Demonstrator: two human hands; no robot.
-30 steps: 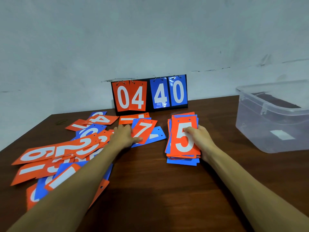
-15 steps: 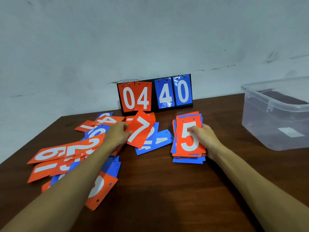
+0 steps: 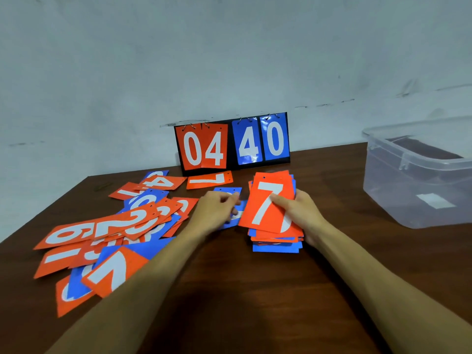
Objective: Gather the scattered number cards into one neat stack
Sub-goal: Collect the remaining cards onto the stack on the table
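Observation:
A stack of orange and blue number cards (image 3: 275, 241) lies at the table's centre right, topped by an orange 7 card (image 3: 268, 200) that sits slightly askew. My right hand (image 3: 298, 210) grips the stack from its right side, thumb pressed on the 7. Just left of the stack, my left hand (image 3: 217, 209) rests on a blue card (image 3: 227, 194), fingers curled at its edge. Several loose orange and blue cards (image 3: 109, 231) lie scattered and overlapping on the left. An orange 1 card (image 3: 209, 179) lies alone near the back.
A black flip scoreboard (image 3: 232, 143) showing 04 and 40 stands against the wall behind the cards. A clear plastic box (image 3: 419, 175) sits at the right edge. The brown wooden table (image 3: 242, 290) shows bare wood in front of the stack.
My left hand carried the orange 7 card from the scattered pile onto the stack, covering the 5, then came back to a blue card beside it. The camera view shifted slightly.

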